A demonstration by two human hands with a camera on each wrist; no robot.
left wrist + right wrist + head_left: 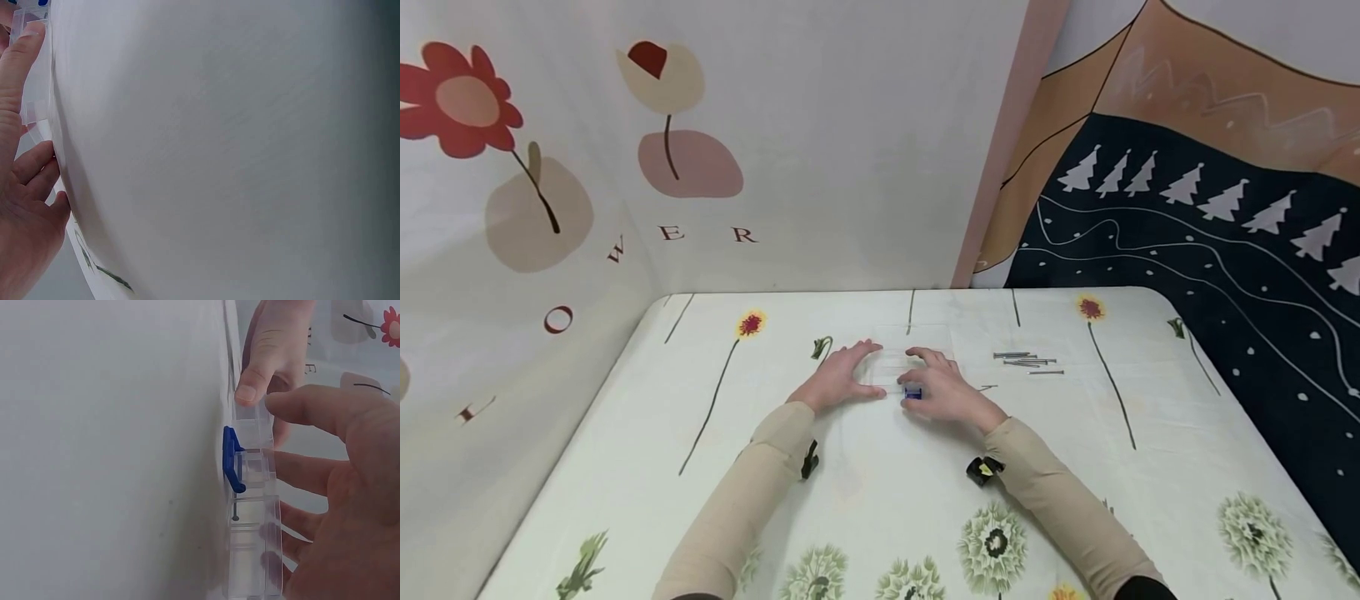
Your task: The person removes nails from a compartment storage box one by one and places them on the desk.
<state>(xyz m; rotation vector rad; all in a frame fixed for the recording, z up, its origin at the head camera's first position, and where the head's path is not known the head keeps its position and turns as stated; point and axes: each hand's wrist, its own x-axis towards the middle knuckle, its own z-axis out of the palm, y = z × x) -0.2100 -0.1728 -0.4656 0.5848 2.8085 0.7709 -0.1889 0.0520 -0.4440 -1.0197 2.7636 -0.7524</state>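
Note:
A clear plastic compartment box (pixel 247 550) with a blue latch (pixel 231 459) on its front lies on the cloth, between both hands in the head view. My left hand (pixel 841 375) holds its left end, thumb at the front and fingers toward the back. In the left wrist view the left thumb (pixel 22 56) touches the box's corner. Around the right part, my right hand (pixel 947 392) spreads its loosely bent fingers; the latch shows between its thumb and fingers. A thin nail (pixel 235 509) shows below the latch in the right wrist view; whether it is inside the box I cannot tell.
Several loose nails (pixel 1026 359) lie right of the box, and another nail (pixel 988 387) sits close to my right hand. A flower-printed cloth (pixel 865 483) covers the table. A pale curtain (pixel 850 150) hangs behind, with a dark patterned one (pixel 1150 225) to the right.

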